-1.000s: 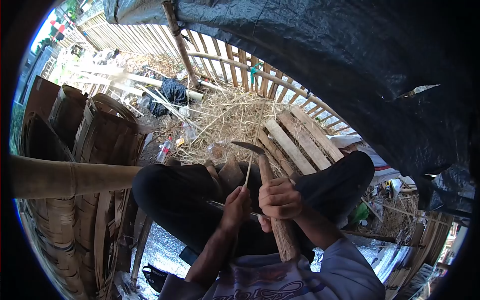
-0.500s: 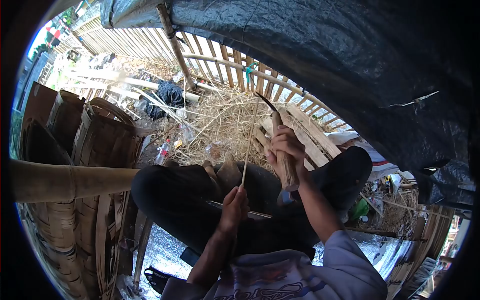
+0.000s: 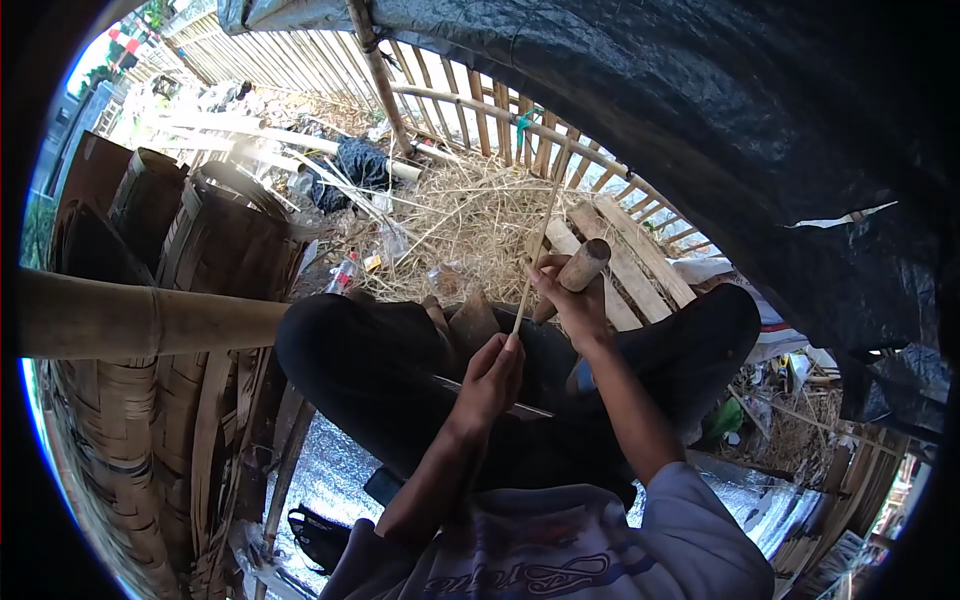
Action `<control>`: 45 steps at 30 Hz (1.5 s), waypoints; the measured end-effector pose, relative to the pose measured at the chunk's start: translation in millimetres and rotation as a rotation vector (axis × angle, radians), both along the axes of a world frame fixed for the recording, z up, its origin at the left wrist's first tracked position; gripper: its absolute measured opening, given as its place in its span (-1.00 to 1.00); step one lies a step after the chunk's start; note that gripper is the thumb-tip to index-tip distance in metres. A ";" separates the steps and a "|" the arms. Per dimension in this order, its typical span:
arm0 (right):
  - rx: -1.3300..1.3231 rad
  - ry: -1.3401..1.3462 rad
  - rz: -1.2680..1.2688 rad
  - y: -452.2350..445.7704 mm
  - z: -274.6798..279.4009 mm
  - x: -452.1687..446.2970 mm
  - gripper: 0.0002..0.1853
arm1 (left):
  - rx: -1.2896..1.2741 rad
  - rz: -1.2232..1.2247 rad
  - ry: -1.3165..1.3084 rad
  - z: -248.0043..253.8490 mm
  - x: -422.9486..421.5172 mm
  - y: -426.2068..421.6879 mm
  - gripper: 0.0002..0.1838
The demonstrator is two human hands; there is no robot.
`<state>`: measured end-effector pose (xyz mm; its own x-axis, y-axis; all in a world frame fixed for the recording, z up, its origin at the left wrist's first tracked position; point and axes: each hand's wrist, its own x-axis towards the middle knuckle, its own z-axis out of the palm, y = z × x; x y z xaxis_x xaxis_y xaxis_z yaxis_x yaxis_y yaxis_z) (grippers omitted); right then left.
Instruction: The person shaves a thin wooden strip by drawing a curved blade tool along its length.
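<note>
My left hand [image 3: 488, 380] is closed around the lower end of a thin bamboo strip [image 3: 549, 210], which slants up and away toward the fence. My right hand [image 3: 580, 305] is wrapped round the thick wooden handle of a curved knife [image 3: 588, 264], its butt end now facing up. The knife's blade is hidden below the hand. The right thumb and forefinger meet the strip partway along, in front of the left hand. Both hands are over my crossed legs [image 3: 360, 350], where a thin pale edge [image 3: 530, 411] shows below the hands.
Straw-like bamboo shavings [image 3: 480, 220] cover the ground ahead, beside wooden planks [image 3: 640, 250]. A bamboo slat fence [image 3: 480, 110] stands behind. Woven baskets [image 3: 225, 240] and a thick bamboo pole [image 3: 150, 315] are at left. A dark tarp [image 3: 700, 130] hangs overhead at right.
My right hand has turned the knife over, so its handle butt points up and the blade has gone out of sight. Its fingers now touch the strip. My left hand has shifted slightly up and right.
</note>
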<state>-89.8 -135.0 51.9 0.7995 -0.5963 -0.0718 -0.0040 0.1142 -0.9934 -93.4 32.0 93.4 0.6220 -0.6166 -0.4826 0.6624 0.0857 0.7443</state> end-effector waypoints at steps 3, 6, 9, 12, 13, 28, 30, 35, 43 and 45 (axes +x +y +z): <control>0.228 0.033 0.061 -7.1 17.8 0.2 -0.74 | -0.001 -0.100 0.004 0.3 -2.7 10.1 -0.74; 0.157 0.149 0.122 -21.4 22.0 -0.7 -0.75 | 0.012 -0.154 0.010 0.3 -13.5 22.4 -0.73; 0.202 0.026 0.001 -34.9 20.9 5.7 -0.78 | 0.069 -0.176 0.087 6.2 -30.9 35.7 -0.70; 0.279 -0.081 -0.128 -64.6 35.4 14.6 -0.85 | 0.229 -0.253 0.005 29.6 -45.3 51.7 -0.68; 0.244 -0.084 -0.140 -74.5 42.6 16.3 -0.84 | 0.260 -0.293 0.044 32.4 -47.0 62.8 -0.70; 0.192 -0.142 -0.142 -100.9 60.3 -7.8 -0.80 | 0.566 0.220 -0.867 203.4 53.1 114.5 -0.80; 0.158 -0.167 -0.134 -104.6 55.6 -7.2 -0.80 | 0.656 0.301 -0.969 215.4 70.0 103.7 -0.79; 0.143 -0.140 -0.113 -102.6 51.3 -10.8 -0.80 | 0.406 0.317 -1.263 204.9 143.5 74.7 -0.81; 0.080 -0.089 -0.124 -104.8 40.7 -23.3 -0.84 | -0.155 0.503 -1.323 177.9 199.3 3.9 -0.77; 0.091 -0.071 -0.145 -105.2 35.1 -26.0 -0.84 | -0.149 0.629 -1.441 189.3 196.0 -7.9 -0.74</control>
